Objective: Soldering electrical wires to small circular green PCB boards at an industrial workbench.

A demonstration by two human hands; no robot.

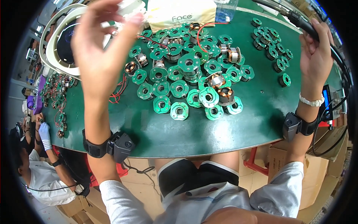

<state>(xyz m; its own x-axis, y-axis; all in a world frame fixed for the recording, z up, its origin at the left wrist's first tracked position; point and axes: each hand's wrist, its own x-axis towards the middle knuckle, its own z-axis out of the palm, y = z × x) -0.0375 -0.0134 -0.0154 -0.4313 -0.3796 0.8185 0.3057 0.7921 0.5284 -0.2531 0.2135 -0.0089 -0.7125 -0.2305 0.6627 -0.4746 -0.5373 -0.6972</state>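
At the upper right my right hand is closed around the black handle of a soldering iron, its cable running down the right side. A loose group of green ring-shaped circuit boards lies to the left of that hand. My left hand is raised at the upper left, slightly blurred, with thumb and fingers apart and nothing visible between them. It is in front of a white round-framed device with a dark centre. Between my hands spreads a big pile of green circuit boards, some with copper-wound motor coils.
The green table curves along its front edge. A tissue box stands at the back. Red wires lie left of the pile. Wired coils fill the left end, near another person. A display unit sits at right.
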